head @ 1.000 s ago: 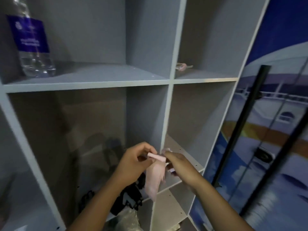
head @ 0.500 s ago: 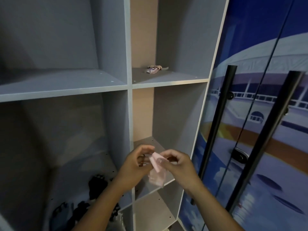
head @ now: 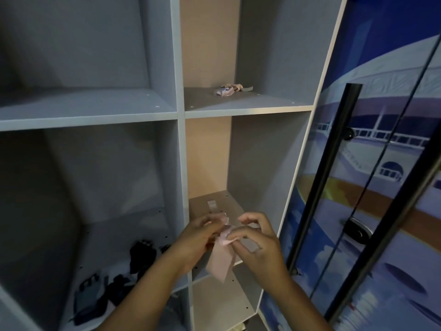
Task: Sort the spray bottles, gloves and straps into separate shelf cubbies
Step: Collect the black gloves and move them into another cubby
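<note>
Since a second ago the strap (head: 220,258) has been gathered shorter: both hands now bunch its top, left hand (head: 198,237) and right hand (head: 259,244) pinching it together, tail hanging below. Judged step: folding before stowing. A bundled strap (head: 225,90) lies in the cubby above the hands. Gloves (head: 140,255) lie lower left. The divider (head: 182,187) stands just left of the hands.

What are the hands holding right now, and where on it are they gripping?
Both hands, left and right, pinch a pink strap at its bunched top end; the rest hangs loose below.
</note>
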Tool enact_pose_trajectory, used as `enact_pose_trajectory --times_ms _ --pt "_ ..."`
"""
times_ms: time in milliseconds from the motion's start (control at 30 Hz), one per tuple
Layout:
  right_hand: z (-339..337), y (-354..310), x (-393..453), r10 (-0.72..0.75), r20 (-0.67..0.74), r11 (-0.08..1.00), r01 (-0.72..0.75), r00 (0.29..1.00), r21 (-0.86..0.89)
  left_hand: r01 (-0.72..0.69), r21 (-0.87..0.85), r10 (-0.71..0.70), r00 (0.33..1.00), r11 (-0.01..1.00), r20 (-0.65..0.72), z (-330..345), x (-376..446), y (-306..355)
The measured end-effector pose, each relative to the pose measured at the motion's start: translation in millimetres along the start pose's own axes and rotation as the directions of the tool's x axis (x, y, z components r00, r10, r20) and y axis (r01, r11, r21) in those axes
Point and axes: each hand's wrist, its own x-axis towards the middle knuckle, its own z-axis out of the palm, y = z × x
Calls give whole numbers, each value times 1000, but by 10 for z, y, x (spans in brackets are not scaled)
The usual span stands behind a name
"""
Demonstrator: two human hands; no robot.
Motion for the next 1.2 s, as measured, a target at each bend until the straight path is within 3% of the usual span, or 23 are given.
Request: enact_pose_trajectory --times_ms 167,300,400,733,1200 --pt "10 102 -109 24 -18 999 -24 1000 24 -66 -22 63 991 998 -120 64 130 -11" --pt "-62 136 -103 366 -24 905 -350 930 241 -168 5 167 969 986 -182 92 176 49" --pt "-126 206 52 508 -50 814 -461 860 353 -226 48 231 962 973 -149 94 182 75" --pt "-188 330 402 297 101 910 -314 949 271 -362 165 383 916 918 -119 199 160 180" --pt "-136 310 381 192 177 905 -244 965 348 -376 389 479 851 841 -214 174 -36 41"
